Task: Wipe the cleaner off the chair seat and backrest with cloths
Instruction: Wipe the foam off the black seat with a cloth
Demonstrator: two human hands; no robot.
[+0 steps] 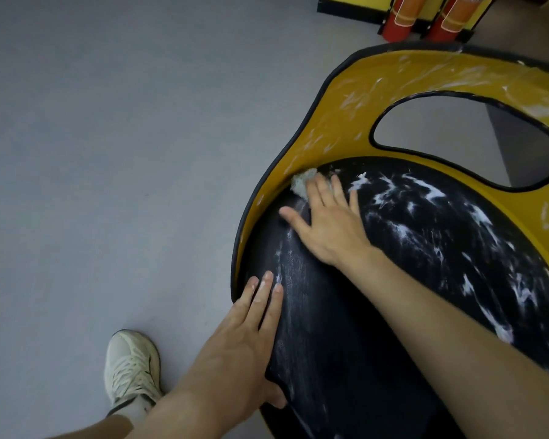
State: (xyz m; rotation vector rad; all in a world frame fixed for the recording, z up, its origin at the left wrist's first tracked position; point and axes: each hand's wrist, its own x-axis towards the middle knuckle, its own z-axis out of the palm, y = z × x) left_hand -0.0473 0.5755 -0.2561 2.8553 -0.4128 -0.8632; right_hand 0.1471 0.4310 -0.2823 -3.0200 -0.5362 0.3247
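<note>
chair seat [330, 343], black and rounded, fills the right half of the head view. the yellow backrest [346, 99] curves up behind it around an oval cutout [457, 141].

the right hand [327, 223] lies flat on the far left part of the seat, fingers straight and spread, thumb out to the side. its fingertips press a small pale cloth [303, 183] into the seam where seat meets backrest, and much of the cloth is hidden under the fingers.

white cleaner [433, 192] streaks the seat to the right of that hand and down past the forearm, and thinner smears run over the backrest. the strip of seat between the two hands looks mostly wiped, with faint lines left.

the left hand [251, 337] rests on the near left edge of the seat, fingers straight and close together, holding nothing. its thumb dips under the rim and is partly hidden.

left of the chair is grey floor [108, 153], with a pale sneaker [130, 369] just beside the left forearm. two red cylinders [400, 17] stand at the top, beyond the backrest.
</note>
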